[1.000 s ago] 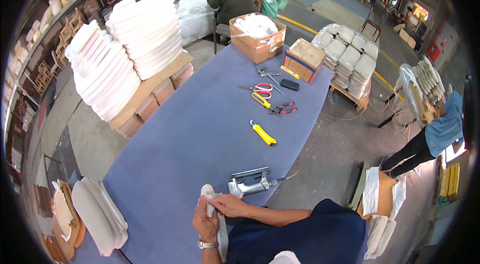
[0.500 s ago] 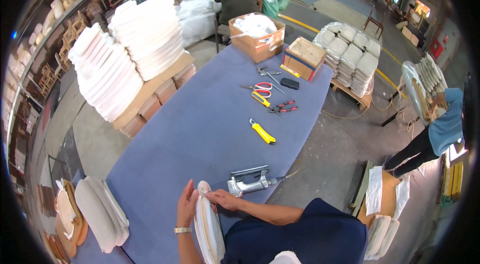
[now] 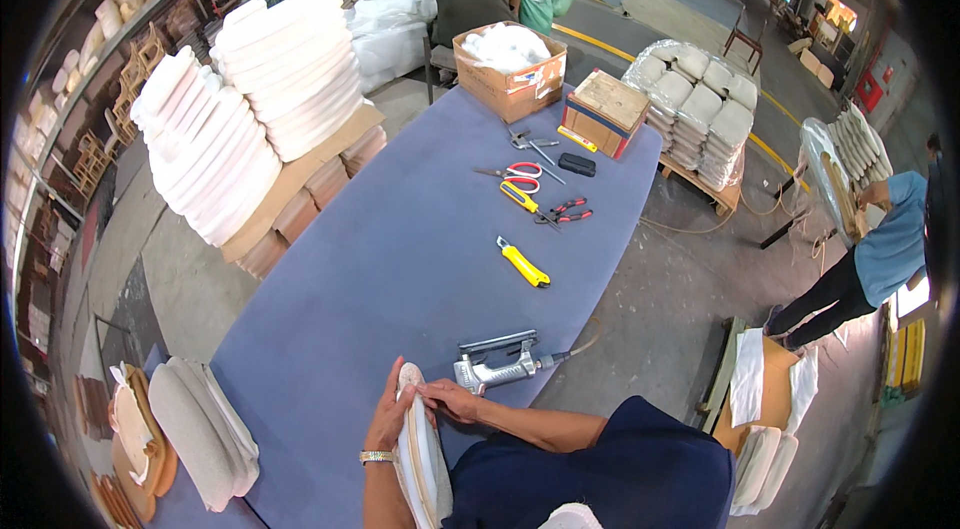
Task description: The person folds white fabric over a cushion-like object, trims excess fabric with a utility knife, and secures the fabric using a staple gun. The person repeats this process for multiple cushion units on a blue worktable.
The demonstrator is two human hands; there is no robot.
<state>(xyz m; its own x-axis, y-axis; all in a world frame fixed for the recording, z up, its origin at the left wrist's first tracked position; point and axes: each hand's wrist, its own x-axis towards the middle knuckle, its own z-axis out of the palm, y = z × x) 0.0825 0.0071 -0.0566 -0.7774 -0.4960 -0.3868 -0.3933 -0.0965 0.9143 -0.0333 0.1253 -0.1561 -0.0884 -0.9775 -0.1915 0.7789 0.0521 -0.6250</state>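
Note:
An upholstered chair pad (image 3: 421,464), pale grey with a tan strip along its edge, stands on its side at the table's near edge against my body. My left hand (image 3: 388,414), with a watch on the wrist, grips the pad's left face near its far end. On the other side, my right hand (image 3: 452,399) pinches the pad's edge close to that same end; its fingertips are partly hidden. A silver staple gun (image 3: 497,366) with an air hose lies just beyond my right hand. At the left, several finished-looking grey pads (image 3: 200,419) lean together.
On the blue table (image 3: 370,259) lie a yellow utility knife (image 3: 523,262), pliers (image 3: 567,212), a screwdriver (image 3: 516,195) and red-handled scissors (image 3: 522,175). Two boxes (image 3: 510,94) stand at its far end. White foam stacks (image 3: 290,79) rise left; a co-worker (image 3: 885,239) stands right.
The pad has rolled slightly, showing more of its grey face. My left hand has shifted a little right and wraps closer round it; my right hand stays at the edge.

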